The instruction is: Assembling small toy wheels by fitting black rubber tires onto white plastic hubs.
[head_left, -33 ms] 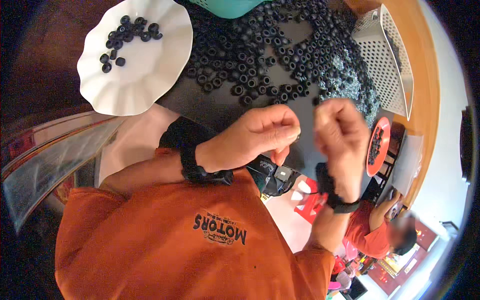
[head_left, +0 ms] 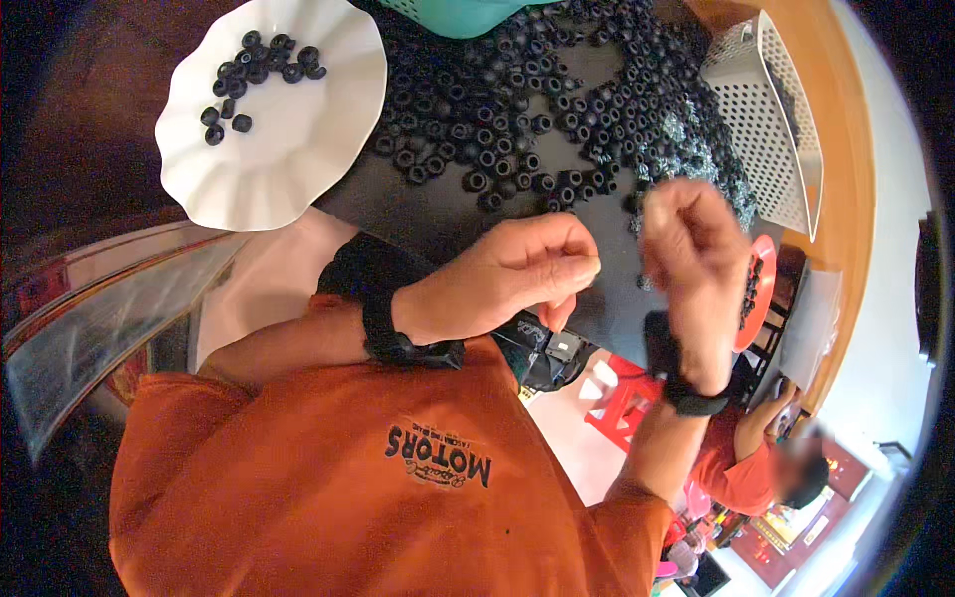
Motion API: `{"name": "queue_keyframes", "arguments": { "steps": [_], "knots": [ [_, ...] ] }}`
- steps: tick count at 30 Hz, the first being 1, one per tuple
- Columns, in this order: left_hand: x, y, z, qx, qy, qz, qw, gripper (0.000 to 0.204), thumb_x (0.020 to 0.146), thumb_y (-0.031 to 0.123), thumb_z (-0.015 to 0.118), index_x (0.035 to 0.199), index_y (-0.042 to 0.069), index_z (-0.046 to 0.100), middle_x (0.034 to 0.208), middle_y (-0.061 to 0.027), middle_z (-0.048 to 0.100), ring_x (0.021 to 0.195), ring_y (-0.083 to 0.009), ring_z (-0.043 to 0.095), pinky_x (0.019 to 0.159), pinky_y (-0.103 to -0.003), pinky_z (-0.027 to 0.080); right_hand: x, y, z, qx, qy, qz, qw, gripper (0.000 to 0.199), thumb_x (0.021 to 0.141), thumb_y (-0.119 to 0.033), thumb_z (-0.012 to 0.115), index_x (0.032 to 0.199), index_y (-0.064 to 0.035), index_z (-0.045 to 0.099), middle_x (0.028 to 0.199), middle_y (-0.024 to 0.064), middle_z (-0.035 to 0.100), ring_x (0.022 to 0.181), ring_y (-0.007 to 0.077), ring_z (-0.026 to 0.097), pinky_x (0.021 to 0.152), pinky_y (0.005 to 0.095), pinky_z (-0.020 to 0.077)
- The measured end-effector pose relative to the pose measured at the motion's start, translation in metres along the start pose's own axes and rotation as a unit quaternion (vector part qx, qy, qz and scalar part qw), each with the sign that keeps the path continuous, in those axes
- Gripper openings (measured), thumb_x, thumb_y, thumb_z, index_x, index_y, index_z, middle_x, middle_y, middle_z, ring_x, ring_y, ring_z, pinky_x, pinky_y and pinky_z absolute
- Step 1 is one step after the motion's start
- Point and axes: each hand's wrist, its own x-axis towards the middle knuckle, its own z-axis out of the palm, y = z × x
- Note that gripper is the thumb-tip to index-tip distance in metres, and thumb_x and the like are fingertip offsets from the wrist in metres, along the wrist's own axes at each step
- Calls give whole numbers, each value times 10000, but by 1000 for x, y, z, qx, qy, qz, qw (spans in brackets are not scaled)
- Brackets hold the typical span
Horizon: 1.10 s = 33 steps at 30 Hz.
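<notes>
My left hand is held over the near edge of the dark table, with thumb and forefinger pressed together. Whatever sits in that pinch is too small or hidden to name. To its right, my right hand is raised with curled fingers, slightly smeared by motion; I cannot make out what it holds. Beyond both hands spread many small black ring-shaped parts, loose on the dark tabletop. A heap of small clear, shiny pieces lies among them, just past my right hand.
At the far left, a white wavy-rimmed plate carries several black parts. A teal basket stands at the back, a white perforated basket at the right. Partly behind my right hand is a red plate. Another person sits beyond a red stool.
My right hand has shifted right and slightly away, widening the space from my left hand and covering more of the red plate. The left hand stays nearly still, still pinched.
</notes>
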Motion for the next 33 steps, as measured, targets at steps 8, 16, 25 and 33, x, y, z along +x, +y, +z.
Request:
{"name": "queue_keyframes", "arguments": {
  "steps": [8,16,25,33],
  "knots": [
    [2,4,-4,10,-1,-1,1000,169,967,224,468,982,57,493,740,-11,540,671,-77,519,598,-221,371,104,2,14,-357,34,-338,870,166,830,-74,608,972,12,598,862,154,588,799,291,596,719,338,466],
    [2,4,-6,-29,-11,6,999,164,957,210,478,990,49,482,754,-17,516,684,-95,531,616,-236,383,123,0,30,-392,7,-272,879,222,782,-130,641,955,5,610,914,199,584,847,398,576,747,428,464],
    [0,6,0,-20,-5,3,1000,171,961,205,470,992,37,477,731,-14,476,679,-118,533,642,-252,415,122,11,34,-378,24,-285,881,125,785,-89,632,875,-9,597,852,169,580,798,378,584,686,444,464],
    [0,-2,2,0,15,26,1000,148,961,184,467,975,39,495,689,-3,459,645,-128,539,594,-260,407,117,10,31,-346,54,-342,872,126,805,-99,634,841,12,588,801,169,590,737,349,584,649,408,465]
  ]
}}
